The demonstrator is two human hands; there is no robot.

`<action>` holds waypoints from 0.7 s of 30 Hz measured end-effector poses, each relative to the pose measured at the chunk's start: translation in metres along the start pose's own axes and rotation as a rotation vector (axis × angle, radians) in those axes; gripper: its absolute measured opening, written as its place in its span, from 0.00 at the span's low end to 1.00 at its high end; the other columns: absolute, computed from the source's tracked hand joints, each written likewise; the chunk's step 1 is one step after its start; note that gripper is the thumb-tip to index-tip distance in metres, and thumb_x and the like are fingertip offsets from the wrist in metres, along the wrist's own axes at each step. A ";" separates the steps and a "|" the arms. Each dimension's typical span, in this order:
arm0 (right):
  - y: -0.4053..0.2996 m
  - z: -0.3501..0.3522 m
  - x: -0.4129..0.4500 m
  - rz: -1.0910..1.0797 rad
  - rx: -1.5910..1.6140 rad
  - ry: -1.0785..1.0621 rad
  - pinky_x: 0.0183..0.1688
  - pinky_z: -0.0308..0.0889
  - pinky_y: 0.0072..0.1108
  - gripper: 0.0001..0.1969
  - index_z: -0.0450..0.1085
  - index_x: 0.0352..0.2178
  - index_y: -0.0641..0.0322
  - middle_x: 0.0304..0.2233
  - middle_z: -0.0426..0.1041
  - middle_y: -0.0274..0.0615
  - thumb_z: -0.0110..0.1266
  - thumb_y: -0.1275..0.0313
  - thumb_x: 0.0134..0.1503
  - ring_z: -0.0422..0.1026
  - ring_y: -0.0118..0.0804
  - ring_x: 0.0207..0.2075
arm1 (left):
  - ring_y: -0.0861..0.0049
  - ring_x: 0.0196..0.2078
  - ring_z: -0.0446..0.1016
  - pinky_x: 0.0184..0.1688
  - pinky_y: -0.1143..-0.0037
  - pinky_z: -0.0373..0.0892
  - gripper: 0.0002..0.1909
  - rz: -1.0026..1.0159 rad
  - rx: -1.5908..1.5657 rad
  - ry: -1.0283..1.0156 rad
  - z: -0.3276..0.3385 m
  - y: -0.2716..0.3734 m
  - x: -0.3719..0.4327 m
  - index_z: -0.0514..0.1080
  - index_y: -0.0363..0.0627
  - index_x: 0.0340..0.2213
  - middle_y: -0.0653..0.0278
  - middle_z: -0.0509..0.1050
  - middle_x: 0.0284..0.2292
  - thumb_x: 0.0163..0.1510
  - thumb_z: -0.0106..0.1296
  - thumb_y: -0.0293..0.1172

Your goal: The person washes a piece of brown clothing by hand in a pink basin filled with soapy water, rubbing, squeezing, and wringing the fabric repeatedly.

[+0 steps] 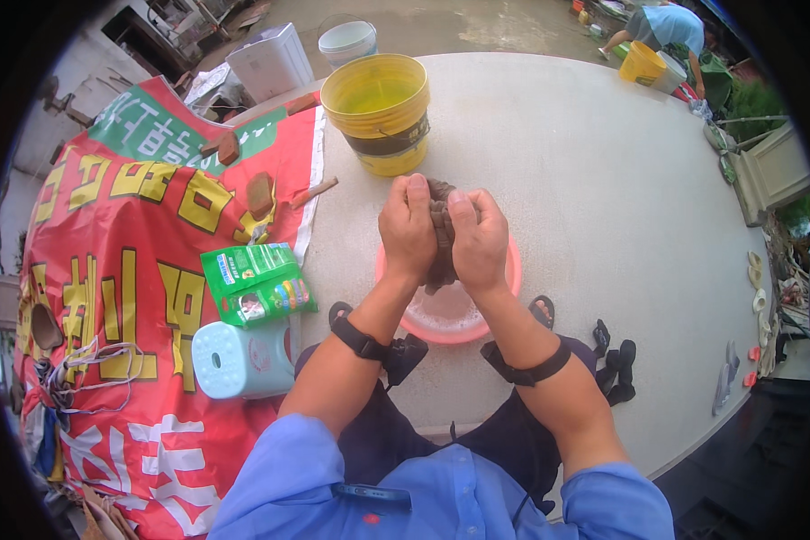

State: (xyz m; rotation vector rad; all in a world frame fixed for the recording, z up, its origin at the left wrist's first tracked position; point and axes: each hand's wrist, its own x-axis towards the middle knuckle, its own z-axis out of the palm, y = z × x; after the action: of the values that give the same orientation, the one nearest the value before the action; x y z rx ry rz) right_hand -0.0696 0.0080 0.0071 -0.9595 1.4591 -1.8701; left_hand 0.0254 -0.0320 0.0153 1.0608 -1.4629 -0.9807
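Observation:
My left hand and my right hand are side by side, both closed around a bunched dark grey-brown wet cloth. Part of the cloth hangs down between the hands. They are held over a pink plastic basin with foamy, cloudy water in it. Beyond the hands a yellow plastic bucket stands upright with liquid inside. What the cloth is exactly, I cannot tell.
A green detergent bag lies on a light blue plastic stool at left, beside a red banner with brick pieces. Dark socks lie at right. Behind are a white bucket and, upper right, a bending person.

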 end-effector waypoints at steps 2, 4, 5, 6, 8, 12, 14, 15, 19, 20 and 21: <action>0.001 -0.014 0.031 0.043 0.121 0.041 0.28 0.60 0.19 0.15 0.68 0.25 0.65 0.21 0.67 0.28 0.55 0.65 0.64 0.61 0.19 0.25 | 0.71 0.26 0.72 0.32 0.71 0.69 0.18 0.183 -0.060 -0.084 0.003 0.006 -0.007 0.72 0.38 0.33 0.57 0.74 0.24 0.68 0.45 0.42; -0.006 -0.022 0.047 0.032 0.203 0.025 0.27 0.58 0.16 0.14 0.69 0.24 0.63 0.22 0.67 0.24 0.56 0.67 0.64 0.60 0.17 0.26 | 0.72 0.25 0.72 0.31 0.72 0.69 0.17 0.222 -0.049 -0.088 0.002 0.015 -0.007 0.72 0.38 0.33 0.57 0.74 0.23 0.68 0.46 0.41; -0.010 -0.023 0.048 0.005 0.222 -0.007 0.27 0.57 0.15 0.14 0.69 0.24 0.62 0.22 0.67 0.23 0.57 0.67 0.63 0.59 0.16 0.26 | 0.74 0.24 0.71 0.30 0.72 0.68 0.16 0.284 -0.044 -0.089 0.001 0.017 -0.005 0.72 0.38 0.33 0.57 0.74 0.22 0.68 0.47 0.40; -0.010 -0.023 0.050 -0.046 0.188 -0.026 0.27 0.56 0.13 0.13 0.69 0.24 0.61 0.21 0.65 0.22 0.56 0.68 0.64 0.58 0.15 0.26 | 0.74 0.23 0.70 0.29 0.72 0.68 0.16 0.309 -0.012 -0.020 0.000 0.016 0.002 0.72 0.38 0.33 0.58 0.73 0.20 0.68 0.47 0.40; -0.015 -0.022 0.045 -0.030 0.237 -0.054 0.28 0.56 0.13 0.13 0.69 0.25 0.61 0.22 0.65 0.22 0.56 0.68 0.64 0.57 0.15 0.26 | 0.73 0.22 0.71 0.28 0.72 0.68 0.16 0.296 -0.024 0.019 -0.006 0.009 0.011 0.72 0.39 0.33 0.58 0.72 0.20 0.68 0.47 0.40; -0.011 -0.021 0.042 -0.037 0.328 -0.083 0.27 0.55 0.13 0.13 0.68 0.27 0.61 0.23 0.65 0.22 0.56 0.66 0.66 0.57 0.14 0.25 | 0.74 0.24 0.72 0.30 0.71 0.68 0.16 0.306 -0.011 0.050 -0.007 0.008 0.014 0.72 0.38 0.34 0.60 0.74 0.22 0.68 0.47 0.40; -0.007 -0.016 0.036 -0.007 0.343 -0.088 0.27 0.56 0.13 0.14 0.68 0.27 0.61 0.23 0.65 0.22 0.56 0.65 0.66 0.57 0.14 0.25 | 0.74 0.25 0.73 0.31 0.71 0.69 0.16 0.286 -0.073 0.053 -0.004 -0.002 0.017 0.72 0.38 0.34 0.59 0.75 0.23 0.68 0.47 0.40; -0.006 -0.007 0.026 -0.014 0.301 -0.082 0.27 0.57 0.14 0.14 0.68 0.28 0.61 0.23 0.65 0.23 0.57 0.64 0.65 0.58 0.15 0.25 | 0.73 0.27 0.73 0.33 0.71 0.69 0.16 0.267 -0.136 0.055 -0.002 -0.009 0.018 0.73 0.38 0.34 0.59 0.75 0.24 0.68 0.47 0.40; -0.003 0.012 -0.012 -0.064 0.005 -0.075 0.29 0.63 0.18 0.18 0.66 0.30 0.64 0.22 0.67 0.29 0.60 0.59 0.63 0.63 0.20 0.26 | 0.71 0.29 0.74 0.36 0.71 0.70 0.16 0.015 -0.188 0.009 -0.002 -0.013 0.019 0.73 0.39 0.35 0.58 0.76 0.26 0.68 0.47 0.40; 0.000 0.005 0.001 -0.067 0.024 -0.055 0.29 0.64 0.20 0.18 0.67 0.29 0.65 0.21 0.68 0.31 0.60 0.61 0.62 0.63 0.21 0.25 | 0.70 0.29 0.74 0.36 0.71 0.70 0.16 0.048 -0.101 0.004 0.002 -0.008 0.010 0.73 0.39 0.35 0.56 0.76 0.26 0.68 0.46 0.41; 0.000 -0.003 0.016 -0.073 0.018 -0.046 0.29 0.64 0.20 0.18 0.67 0.29 0.65 0.21 0.68 0.31 0.60 0.61 0.62 0.63 0.21 0.25 | 0.70 0.30 0.75 0.36 0.71 0.70 0.16 0.085 -0.015 -0.002 0.005 0.004 -0.001 0.73 0.39 0.35 0.55 0.76 0.27 0.68 0.46 0.41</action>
State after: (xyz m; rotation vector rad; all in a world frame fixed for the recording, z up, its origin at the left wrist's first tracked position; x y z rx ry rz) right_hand -0.0812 -0.0036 0.0102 -1.0537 1.3954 -1.8969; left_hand 0.0198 -0.0294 0.0178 0.9784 -1.4882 -0.9314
